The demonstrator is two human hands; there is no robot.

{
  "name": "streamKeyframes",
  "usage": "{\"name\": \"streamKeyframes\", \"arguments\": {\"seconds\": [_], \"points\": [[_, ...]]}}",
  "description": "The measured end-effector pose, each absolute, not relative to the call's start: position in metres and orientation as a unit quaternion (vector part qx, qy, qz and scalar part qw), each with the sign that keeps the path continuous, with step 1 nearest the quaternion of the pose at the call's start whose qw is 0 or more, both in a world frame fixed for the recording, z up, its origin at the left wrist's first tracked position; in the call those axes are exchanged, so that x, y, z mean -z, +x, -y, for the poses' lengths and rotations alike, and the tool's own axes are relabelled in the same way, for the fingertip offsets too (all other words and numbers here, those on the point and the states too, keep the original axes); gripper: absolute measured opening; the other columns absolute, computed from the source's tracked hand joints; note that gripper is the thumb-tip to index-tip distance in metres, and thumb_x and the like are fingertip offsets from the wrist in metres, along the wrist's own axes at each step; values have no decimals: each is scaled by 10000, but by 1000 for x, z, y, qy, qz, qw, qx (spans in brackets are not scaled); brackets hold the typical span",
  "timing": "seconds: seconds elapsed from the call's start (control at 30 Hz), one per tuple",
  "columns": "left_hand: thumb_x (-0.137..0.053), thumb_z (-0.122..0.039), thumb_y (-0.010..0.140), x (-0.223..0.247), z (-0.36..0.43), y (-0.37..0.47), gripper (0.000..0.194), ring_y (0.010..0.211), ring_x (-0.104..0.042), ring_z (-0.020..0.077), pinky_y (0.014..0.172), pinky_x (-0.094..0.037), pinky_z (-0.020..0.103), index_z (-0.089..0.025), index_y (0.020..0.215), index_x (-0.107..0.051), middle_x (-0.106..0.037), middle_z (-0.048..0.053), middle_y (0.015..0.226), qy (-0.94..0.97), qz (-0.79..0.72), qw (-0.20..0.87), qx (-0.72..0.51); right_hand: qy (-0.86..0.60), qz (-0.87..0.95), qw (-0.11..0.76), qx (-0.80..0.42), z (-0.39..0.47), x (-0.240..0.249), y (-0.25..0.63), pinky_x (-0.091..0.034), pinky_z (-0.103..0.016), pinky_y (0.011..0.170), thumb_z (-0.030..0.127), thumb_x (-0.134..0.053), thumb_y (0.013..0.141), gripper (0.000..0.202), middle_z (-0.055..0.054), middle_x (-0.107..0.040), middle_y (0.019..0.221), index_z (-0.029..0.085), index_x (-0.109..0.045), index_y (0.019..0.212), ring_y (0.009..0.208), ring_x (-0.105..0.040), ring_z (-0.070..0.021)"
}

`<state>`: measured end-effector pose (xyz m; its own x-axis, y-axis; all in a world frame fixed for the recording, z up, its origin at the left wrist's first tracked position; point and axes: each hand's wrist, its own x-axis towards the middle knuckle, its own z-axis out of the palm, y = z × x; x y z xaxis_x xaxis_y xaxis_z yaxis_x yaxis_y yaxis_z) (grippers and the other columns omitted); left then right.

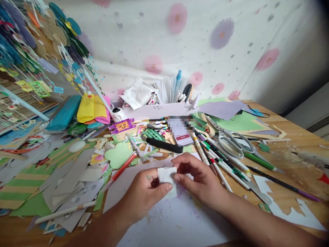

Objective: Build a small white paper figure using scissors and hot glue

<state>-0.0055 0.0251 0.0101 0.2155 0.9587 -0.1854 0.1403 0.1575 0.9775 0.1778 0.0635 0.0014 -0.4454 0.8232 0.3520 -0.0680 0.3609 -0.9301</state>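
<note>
I see the paper (166, 174), small, white and squarish, face toward me, gripped under the left hand's (145, 190) thumb, its right edge pinched by the right hand (199, 175).

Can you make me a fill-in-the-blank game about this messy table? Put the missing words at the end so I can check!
The left hand pinches a small, plain, squarish piece coloured ____, with the right hand at its edge.
The metal scissors with grey looped handles lie on the ____ side of the picture.
Flowers on the white wall sheet are pink and ____.
The brown tabletop looks made of ____.

Missing words: white; right; purple; wood.
</note>
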Motion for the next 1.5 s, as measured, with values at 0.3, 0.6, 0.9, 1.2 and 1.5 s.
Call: {"name": "streamKeyframes", "arguments": {"seconds": [0.3, 0.6, 0.9, 1.2, 1.5], "points": [[-638, -312, 732, -11, -27, -3, 179, 633, -493, 154, 572, -398, 259, -134, 714, -624, -594, 26, 680, 578, -539, 523, -319, -226, 762, 483, -368, -65, -4, 179, -516, -275, 679, 78, -623, 827, 214, -58, -658, 844, 203, -679, 992, 760, -632, -155], [-622, -332, 739, -10, -25, -2, 185, 577, -446, 130, 517, -364, 233, -153, 690, -610, -520, -9, 610, 606, -558, 475, -309, -241, 762, 479, -363, -65, -3, 178, -503, -262, 671, 106, -660, 806, 218, -41, -666, 807, 196, -672, 1005, 731, -630, -143], [-567, -356, 736, -12, -24, -1, 211, 594, -426, 140, 535, -359, 253, -155, 672, -571, -471, -13, 613, 623, -573, 451, -284, -213, 768, 481, -364, -65, -4, 179, -504, -264, 693, 64, -646, 798, 213, -55, -657, 831, 177, -665, 977, 756, -621, -144], [-538, -332, 749, -15, -26, -2, 189, 589, -386, 126, 524, -329, 241, -172, 653, -504, -422, -31, 618, 615, -554, 471, -304, -229, 771, 488, -339, -66, -7, 180, -485, -265, 699, 37, -615, 794, 135, -59, -609, 825, 163, -649, 830, 779, -594, -150], [-526, -306, 759, -18, -26, 2, 225, 565, -334, 112, 501, -280, 233, -191, 597, -421, -356, -47, 587, 636, -570, 430, -293, -239, 773, 482, -337, -65, -10, 180, -471, -248, 675, 19, -583, 793, 153, -42, -598, 779, 168, -607, 768, 733, -582, -136]]}}
